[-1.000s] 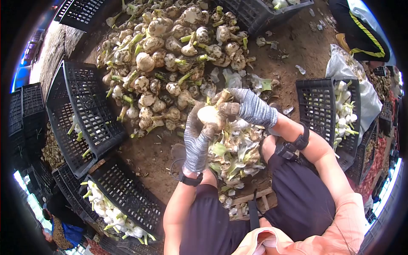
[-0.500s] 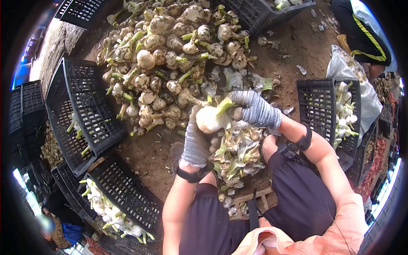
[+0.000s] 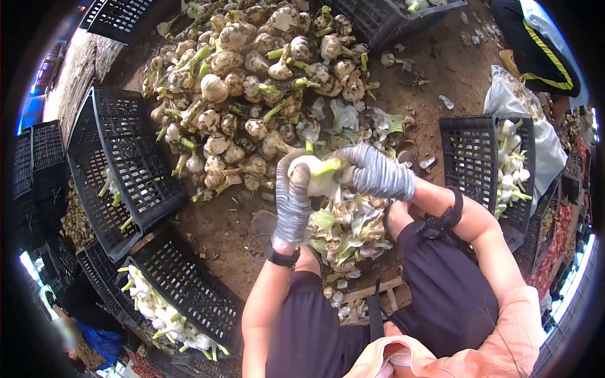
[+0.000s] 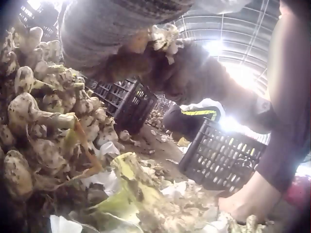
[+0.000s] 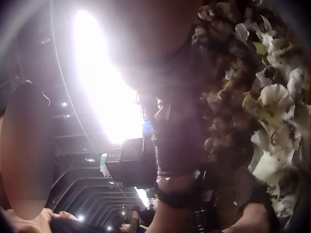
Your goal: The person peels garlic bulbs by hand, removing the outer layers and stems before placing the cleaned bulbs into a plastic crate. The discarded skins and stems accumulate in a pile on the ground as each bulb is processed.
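Both hands wear grey gloves with dirty fingertips. In the head view a white peeled garlic bulb (image 3: 320,179) with a green stem (image 3: 329,166) is between them, above the peelings. The left hand (image 3: 292,200) grips the bulb from the left, fingers curled over it. From the right, the right hand (image 3: 376,173) pinches at the stem and bulb. Below lies a heap of loose skins and leaves (image 3: 350,230). A large pile of soiled garlic (image 3: 242,82) lies beyond the hands. In the left wrist view the left glove (image 4: 116,34) fills the top; the right wrist view is dark and glare-blurred.
Black crates stand at the left (image 3: 135,157), lower left (image 3: 189,283), right (image 3: 469,157) and top (image 3: 384,25); several hold white garlic. A white sack (image 3: 548,151) lies behind the right crate. Another person's dark trouser leg (image 3: 535,50) shows at top right.
The bulb, soiled brown a second ago, now shows white with its green stem pointing right. The left hand has moved up with fingers over it; the right hand has shifted slightly lower.
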`<state>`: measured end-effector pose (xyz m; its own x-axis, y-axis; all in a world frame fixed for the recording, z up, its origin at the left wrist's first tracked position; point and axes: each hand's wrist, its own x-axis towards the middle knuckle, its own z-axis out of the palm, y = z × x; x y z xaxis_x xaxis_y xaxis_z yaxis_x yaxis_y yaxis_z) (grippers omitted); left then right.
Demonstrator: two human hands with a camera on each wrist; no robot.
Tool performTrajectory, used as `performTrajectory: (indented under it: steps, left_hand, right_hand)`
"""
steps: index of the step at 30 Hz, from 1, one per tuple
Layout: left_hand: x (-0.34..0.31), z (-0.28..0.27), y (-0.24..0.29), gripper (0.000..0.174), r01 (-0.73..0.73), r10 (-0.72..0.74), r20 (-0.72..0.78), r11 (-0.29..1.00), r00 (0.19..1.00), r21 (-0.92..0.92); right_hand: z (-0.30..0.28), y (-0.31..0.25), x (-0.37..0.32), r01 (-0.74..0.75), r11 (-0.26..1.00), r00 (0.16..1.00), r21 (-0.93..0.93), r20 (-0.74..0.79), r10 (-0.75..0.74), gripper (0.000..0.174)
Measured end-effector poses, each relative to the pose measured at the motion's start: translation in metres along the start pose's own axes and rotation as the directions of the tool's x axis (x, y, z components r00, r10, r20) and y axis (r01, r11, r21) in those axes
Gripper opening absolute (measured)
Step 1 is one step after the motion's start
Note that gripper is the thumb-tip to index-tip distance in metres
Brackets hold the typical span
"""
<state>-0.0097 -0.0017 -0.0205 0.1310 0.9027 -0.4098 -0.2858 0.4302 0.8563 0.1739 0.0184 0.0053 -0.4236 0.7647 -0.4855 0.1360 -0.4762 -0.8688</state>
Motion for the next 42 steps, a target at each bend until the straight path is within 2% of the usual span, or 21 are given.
performTrajectory:
  steps: [2,4,6,7,8,10,12,14,15,18,22,26,27,31,32,34,35,36,37,41,42]
  left_hand:
    - [-0.003,0.004,0.015,0.044,0.238,-0.227,0.082,0.952,0.971,-0.19]
    - [-0.001,-0.006,0.005,0.035,0.296,-0.274,0.122,0.926,0.954,-0.233]
    - [0.0,-0.016,-0.004,0.026,0.355,-0.321,0.165,0.896,0.933,-0.268]
    - [-0.005,0.002,0.014,0.021,0.347,-0.347,0.027,0.925,0.937,-0.156]
    - [-0.007,0.001,0.02,0.028,0.349,-0.343,0.086,0.935,0.935,-0.065]
    - [-0.005,0.005,0.008,0.041,0.28,-0.246,0.171,0.935,0.954,-0.217]
    - [0.008,0.004,-0.017,0.064,0.255,-0.227,0.14,0.936,0.964,-0.241]
    - [0.005,0.01,-0.008,0.073,0.259,-0.25,0.076,0.89,0.965,-0.376]
    - [0.003,0.013,-0.001,0.078,0.287,-0.324,0.003,0.834,0.946,-0.471]
    - [-0.005,0.004,0.003,0.077,0.308,-0.317,0.085,0.768,0.945,-0.562]
    - [-0.007,0.003,-0.004,0.067,0.136,-0.102,0.109,0.919,0.989,-0.371]
    - [-0.005,0.003,0.002,0.056,0.154,-0.139,0.069,0.929,0.988,-0.336]
    - [-0.005,0.001,0.004,0.055,0.167,-0.146,0.085,0.928,0.986,-0.334]
    - [-0.004,-0.001,0.005,0.058,0.188,-0.121,0.194,0.906,0.974,-0.38]
    - [-0.003,-0.002,0.004,0.06,0.202,-0.112,0.231,0.888,0.966,-0.413]
    - [-0.005,-0.006,0.008,0.072,0.224,-0.115,0.274,0.883,0.955,-0.412]
    - [-0.004,-0.008,0.009,0.075,0.21,-0.095,0.293,0.897,0.951,-0.39]
    - [-0.003,-0.011,0.011,0.078,0.194,-0.075,0.313,0.909,0.947,-0.368]
    - [-0.001,-0.011,0.014,0.083,0.206,-0.095,0.313,0.917,0.945,-0.343]
    - [-0.001,-0.017,0.019,0.086,0.315,-0.154,0.434,0.89,0.888,-0.33]
    - [-0.003,-0.015,0.019,0.086,0.3,-0.15,0.41,0.894,0.9,-0.331]
  right_hand:
    - [-0.009,-0.007,-0.004,-0.037,0.989,0.999,0.144,0.039,0.031,0.022]
    - [-0.019,0.013,0.003,0.108,0.994,0.993,-0.007,-0.036,-0.108,0.022]
    - [-0.041,0.022,0.008,0.024,0.982,0.998,0.188,-0.065,-0.012,0.023]
    - [-0.042,0.023,0.01,0.113,0.994,0.985,-0.008,-0.128,-0.113,0.024]
    - [-0.042,0.023,0.011,0.184,0.96,0.96,-0.209,-0.171,-0.221,0.025]
    - [-0.031,0.043,0.008,0.242,0.936,0.952,-0.257,-0.126,-0.28,0.029]
    - [-0.01,0.032,0.007,0.224,0.972,0.96,0.075,-0.187,-0.207,0.037]
    - [-0.014,0.02,0.009,0.134,0.977,0.963,-0.166,-0.211,-0.168,0.038]
    - [-0.01,0.022,0.009,0.067,0.997,0.974,0.048,-0.219,-0.055,0.037]
    - [-0.005,0.025,0.007,0.157,0.979,0.964,0.131,-0.235,-0.123,0.037]
    - [0.009,0.014,0.004,0.34,0.887,0.855,-0.312,-0.292,-0.43,0.036]
    - [0.012,0.016,0.005,0.43,0.685,0.836,-0.589,-0.028,-0.548,0.035]
    - [0.013,0.02,0.006,0.322,0.927,0.922,-0.191,-0.16,-0.353,0.033]
    - [-0.004,-0.011,-0.003,0.047,0.922,0.995,0.384,-0.097,-0.01,0.02]
    - [-0.015,0.001,0.0,0.272,0.962,0.962,0.013,-0.044,-0.271,0.019]
    - [-0.031,0.012,0.005,0.553,0.608,0.79,-0.569,0.127,-0.6,0.018]
    - [-0.029,0.013,0.003,0.402,0.876,0.915,-0.267,0.066,-0.399,0.015]
    - [-0.026,0.012,0.001,0.155,0.96,0.987,0.231,-0.003,-0.159,0.013]
    - [-0.022,0.009,0.0,-0.022,0.805,0.995,0.593,-0.068,0.077,0.011]
    - [-0.034,0.014,0.006,-0.115,0.449,0.985,0.886,0.043,0.167,0.021]
    - [-0.035,0.011,0.007,-0.067,0.471,0.981,0.88,-0.027,0.19,0.019]
